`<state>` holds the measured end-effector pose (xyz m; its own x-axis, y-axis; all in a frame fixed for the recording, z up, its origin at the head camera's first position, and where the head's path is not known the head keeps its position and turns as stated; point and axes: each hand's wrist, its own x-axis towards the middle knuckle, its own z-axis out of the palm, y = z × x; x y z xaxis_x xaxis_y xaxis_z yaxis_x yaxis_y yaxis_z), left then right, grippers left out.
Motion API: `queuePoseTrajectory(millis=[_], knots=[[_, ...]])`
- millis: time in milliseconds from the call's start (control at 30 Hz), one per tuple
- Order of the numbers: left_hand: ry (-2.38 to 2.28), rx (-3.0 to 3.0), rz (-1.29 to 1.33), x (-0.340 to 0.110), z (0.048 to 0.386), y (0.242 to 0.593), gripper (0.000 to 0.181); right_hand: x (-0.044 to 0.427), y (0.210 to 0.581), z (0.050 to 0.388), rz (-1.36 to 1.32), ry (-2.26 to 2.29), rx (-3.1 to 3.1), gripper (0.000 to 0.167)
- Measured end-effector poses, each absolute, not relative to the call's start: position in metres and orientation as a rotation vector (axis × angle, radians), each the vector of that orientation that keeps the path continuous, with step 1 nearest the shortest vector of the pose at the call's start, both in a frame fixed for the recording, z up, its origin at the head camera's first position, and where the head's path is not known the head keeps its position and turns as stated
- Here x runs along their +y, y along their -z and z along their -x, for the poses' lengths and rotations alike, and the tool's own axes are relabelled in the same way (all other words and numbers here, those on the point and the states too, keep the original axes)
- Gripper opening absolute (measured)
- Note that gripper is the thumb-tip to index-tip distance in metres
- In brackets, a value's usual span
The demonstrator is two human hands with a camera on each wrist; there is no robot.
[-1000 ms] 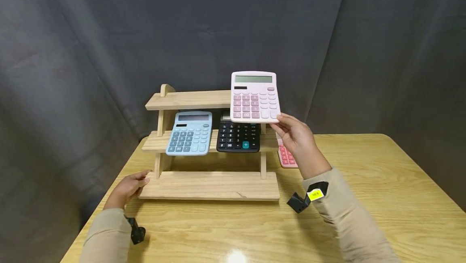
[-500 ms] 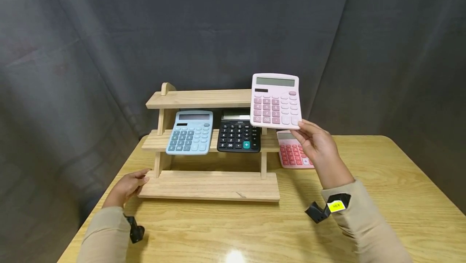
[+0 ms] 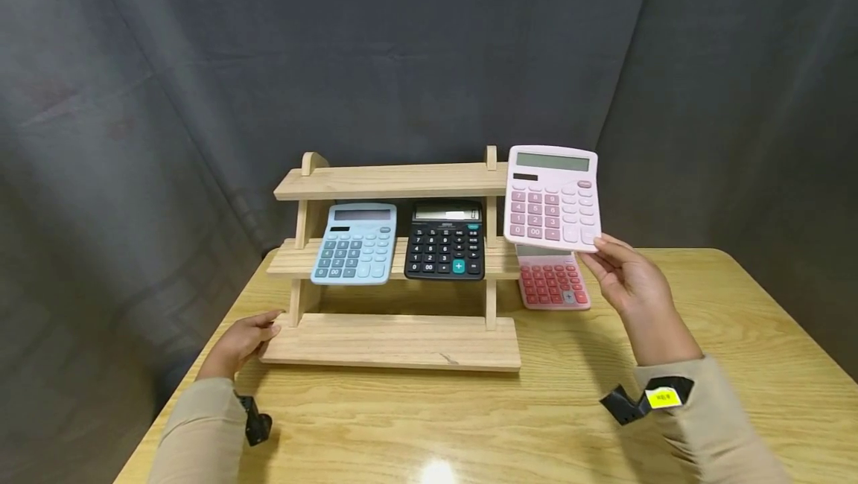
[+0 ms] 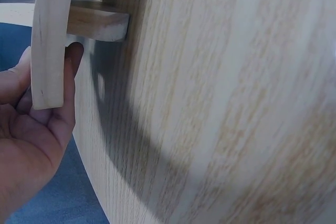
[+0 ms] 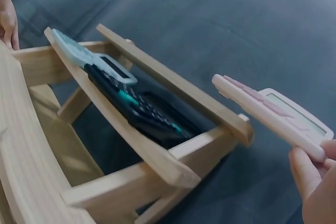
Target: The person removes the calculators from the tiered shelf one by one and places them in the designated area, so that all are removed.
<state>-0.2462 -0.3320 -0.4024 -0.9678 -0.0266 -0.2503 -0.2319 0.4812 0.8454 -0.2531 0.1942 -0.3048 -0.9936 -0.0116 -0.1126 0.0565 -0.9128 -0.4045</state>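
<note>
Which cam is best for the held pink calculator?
Head. The held pink calculator shows its display and keypad face-on, with the right grip at just a lower corner. Right wrist sees it from the side, face foreshortened; left wrist doesn't show it.

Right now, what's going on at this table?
A person's right hand pinches a pale pink calculator by its lower right corner, in the air at the right end of a three-tier wooden shelf. The left hand grips the bottom tier at its left end. A light blue calculator and a black calculator rest tilted on the middle tier; a red-keyed pink calculator lies on the table.
</note>
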Motion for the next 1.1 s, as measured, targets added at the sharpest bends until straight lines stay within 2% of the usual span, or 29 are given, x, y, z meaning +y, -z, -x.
queuePoseTrajectory(millis=[200, 433, 667, 900, 1100], knots=[[-1.478, 2.511, 0.249, -0.333, 0.247, 0.403, 0.046, 0.219, 0.33, 0.265, -0.221, 3.045, 0.622, 0.021], [-1.489, 2.486, 0.236, -0.333, 0.248, 0.401, 0.047, 0.276, 0.403, 0.309, -0.213, 3.1, 0.638, 0.035], [-1.486, 2.488, 0.25, -0.332, 0.247, 0.4, 0.046, 0.289, 0.402, 0.293, -0.287, 3.063, 0.613, 0.033], [-1.489, 2.495, 0.23, -0.333, 0.248, 0.4, 0.046, 0.341, 0.472, 0.325, -0.246, 3.092, 0.788, 0.043], [-1.479, 2.5, 0.24, -0.333, 0.248, 0.402, 0.046, 0.353, 0.474, 0.316, -0.289, 3.11, 0.777, 0.044]])
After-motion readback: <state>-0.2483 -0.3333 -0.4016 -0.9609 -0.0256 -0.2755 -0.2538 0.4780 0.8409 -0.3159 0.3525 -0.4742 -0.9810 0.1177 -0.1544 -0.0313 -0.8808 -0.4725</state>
